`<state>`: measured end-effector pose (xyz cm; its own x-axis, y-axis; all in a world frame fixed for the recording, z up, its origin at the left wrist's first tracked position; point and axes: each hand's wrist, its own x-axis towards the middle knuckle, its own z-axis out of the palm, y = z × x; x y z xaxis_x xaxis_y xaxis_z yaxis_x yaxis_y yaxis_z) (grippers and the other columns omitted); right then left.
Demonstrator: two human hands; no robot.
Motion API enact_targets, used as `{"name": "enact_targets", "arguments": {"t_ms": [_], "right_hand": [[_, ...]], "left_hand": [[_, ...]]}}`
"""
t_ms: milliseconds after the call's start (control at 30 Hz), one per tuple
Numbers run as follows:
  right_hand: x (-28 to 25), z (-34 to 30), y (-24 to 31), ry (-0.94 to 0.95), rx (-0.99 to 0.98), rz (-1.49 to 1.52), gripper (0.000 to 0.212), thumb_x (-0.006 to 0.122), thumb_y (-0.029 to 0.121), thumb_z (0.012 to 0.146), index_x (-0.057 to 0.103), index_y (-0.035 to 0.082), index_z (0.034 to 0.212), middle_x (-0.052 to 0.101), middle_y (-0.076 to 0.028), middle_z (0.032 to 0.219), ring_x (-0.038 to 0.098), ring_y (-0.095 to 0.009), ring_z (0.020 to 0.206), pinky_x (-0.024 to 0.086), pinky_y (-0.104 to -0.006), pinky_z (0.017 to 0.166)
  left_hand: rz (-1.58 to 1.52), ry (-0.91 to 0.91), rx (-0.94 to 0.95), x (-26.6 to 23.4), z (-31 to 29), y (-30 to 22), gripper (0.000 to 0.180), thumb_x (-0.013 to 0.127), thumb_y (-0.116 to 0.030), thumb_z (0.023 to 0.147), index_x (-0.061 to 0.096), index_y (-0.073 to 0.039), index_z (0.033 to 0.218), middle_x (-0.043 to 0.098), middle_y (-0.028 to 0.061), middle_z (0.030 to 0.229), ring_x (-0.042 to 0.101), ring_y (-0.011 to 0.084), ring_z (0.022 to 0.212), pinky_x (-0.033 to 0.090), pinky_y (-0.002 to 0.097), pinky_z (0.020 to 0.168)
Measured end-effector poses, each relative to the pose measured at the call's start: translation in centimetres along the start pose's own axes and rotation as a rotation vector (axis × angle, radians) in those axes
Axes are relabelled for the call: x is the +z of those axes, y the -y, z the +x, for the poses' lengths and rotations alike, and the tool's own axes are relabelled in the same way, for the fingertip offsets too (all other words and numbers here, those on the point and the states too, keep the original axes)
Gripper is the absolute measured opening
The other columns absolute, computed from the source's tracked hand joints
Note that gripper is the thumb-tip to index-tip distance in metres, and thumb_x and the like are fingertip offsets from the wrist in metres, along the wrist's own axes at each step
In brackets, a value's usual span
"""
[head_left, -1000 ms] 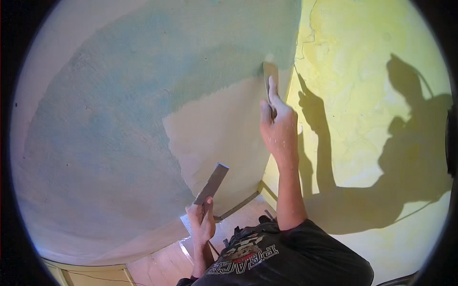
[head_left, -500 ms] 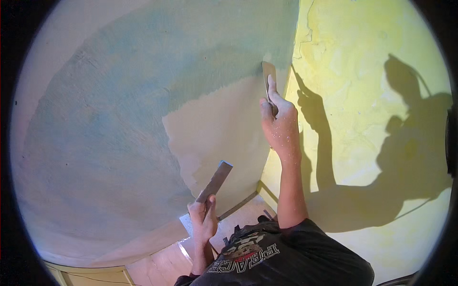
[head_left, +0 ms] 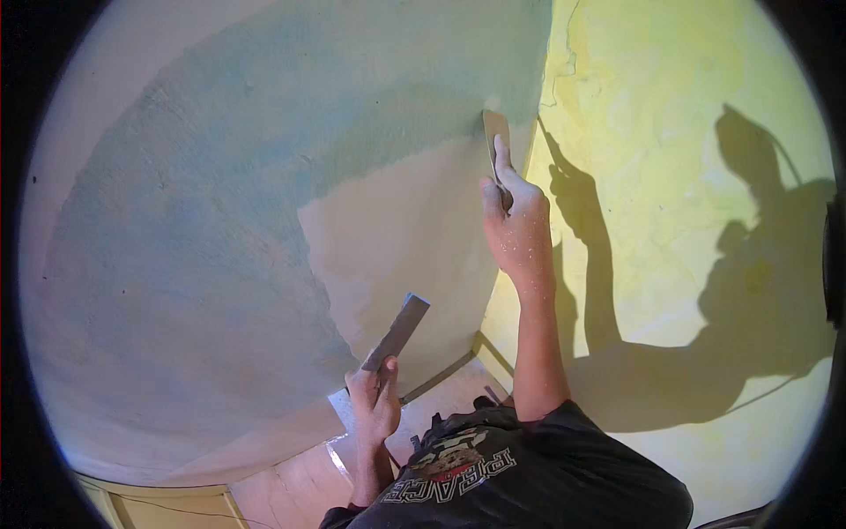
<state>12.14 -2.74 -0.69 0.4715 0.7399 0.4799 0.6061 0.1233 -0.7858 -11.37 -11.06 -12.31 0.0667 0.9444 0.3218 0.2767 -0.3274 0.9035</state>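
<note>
My right hand point(head_left: 520, 220) grips a putty knife point(head_left: 496, 125), with the thumb and a finger stretched along it. Its blade lies at the blue-green wall point(head_left: 264, 115), close to the inner corner. Below it spreads a pale, smooth patch of filler point(head_left: 397, 220) with a ragged edge. Lower down, my left hand point(head_left: 374, 406) is closed round a flat, dark grey-brown blade tool point(head_left: 397, 335) with a blue strip at its upper end. That tool is held tilted, in front of the wall's lower part. Its handle is hidden in my palm. Whitish specks dot my right hand and forearm.
On the right stands a yellow wall point(head_left: 652, 79) with cracks near the corner and my shadow across it. A yellow baseboard point(head_left: 493, 357) runs at its foot. Pinkish floor point(head_left: 291, 494) shows below, with a shiny sheet point(head_left: 339, 454) on it. A yellow panelled piece point(head_left: 167, 511) sits lower left.
The putty knife has shifted very slightly up the wall. My left hand and its blade tool have risen a little. Both grips look the same.
</note>
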Motion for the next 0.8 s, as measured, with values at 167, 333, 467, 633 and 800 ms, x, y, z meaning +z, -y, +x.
{"name": "enact_targets", "arguments": {"t_ms": [167, 333, 467, 633, 800], "right_hand": [[-1.2, 1.0, -0.1, 0.018, -0.028, 0.008, 0.051, 0.054, 0.007, 0.096, 0.048, 0.008, 0.146, 0.043, -0.019, 0.064, 0.038, -0.021, 0.053, 0.043, -0.0325, 0.055], [-1.3, 0.4, -1.5, 0.07, -0.028, 0.006, 0.05, 0.055, 0.009, 0.096, 0.05, 0.01, 0.145, 0.038, -0.019, 0.062, 0.035, -0.023, 0.052, 0.041, -0.0333, 0.053], [-1.0, 0.7, -1.4, 0.029, -0.041, 0.013, 0.05, 0.054, 0.009, 0.096, 0.049, 0.01, 0.146, 0.04, -0.02, 0.063, 0.035, -0.026, 0.053, 0.042, -0.0337, 0.054], [-0.6, 1.2, -1.7, 0.02, -0.033, -0.025, 0.051, 0.054, 0.009, 0.096, 0.049, 0.01, 0.146, 0.045, -0.022, 0.062, 0.04, -0.029, 0.052, 0.044, -0.0351, 0.055], [0.5, 1.7, -2.4, 0.009, -0.016, -0.014, 0.05, 0.054, 0.01, 0.096, 0.049, 0.009, 0.146, 0.049, -0.022, 0.062, 0.045, -0.031, 0.051, 0.045, -0.0372, 0.055]], "left_hand": [[-0.025, 0.029, -0.098, -0.2, -0.5, 0.8, 0.022, 0.061, -0.017, 0.098, 0.065, 0.004, 0.103, 0.057, 0.0006, 0.081, 0.045, 0.0124, 0.076, 0.037, 0.0308, 0.065], [-0.066, -0.027, -0.11, 0.4, -0.4, 0.6, 0.021, 0.061, -0.017, 0.098, 0.065, 0.004, 0.101, 0.055, 0.0, 0.081, 0.045, 0.012, 0.076, 0.037, 0.0305, 0.065], [0.001, -0.006, -0.129, 0.3, -0.7, 0.7, 0.022, 0.061, -0.016, 0.099, 0.066, 0.004, 0.107, 0.062, 0.0017, 0.09, 0.05, 0.0124, 0.085, 0.041, 0.029, 0.074], [-0.117, -0.026, -0.138, 1.3, -0.4, 0.8, 0.025, 0.06, -0.017, 0.101, 0.066, 0.004, 0.113, 0.065, 0.0016, 0.102, 0.053, 0.0127, 0.095, 0.042, 0.0289, 0.083], [0.041, 0.018, -0.196, 0.9, -0.5, 1.1, 0.026, 0.059, -0.015, 0.101, 0.065, 0.004, 0.118, 0.067, 0.0027, 0.107, 0.055, 0.0129, 0.098, 0.043, 0.0296, 0.088]]}}
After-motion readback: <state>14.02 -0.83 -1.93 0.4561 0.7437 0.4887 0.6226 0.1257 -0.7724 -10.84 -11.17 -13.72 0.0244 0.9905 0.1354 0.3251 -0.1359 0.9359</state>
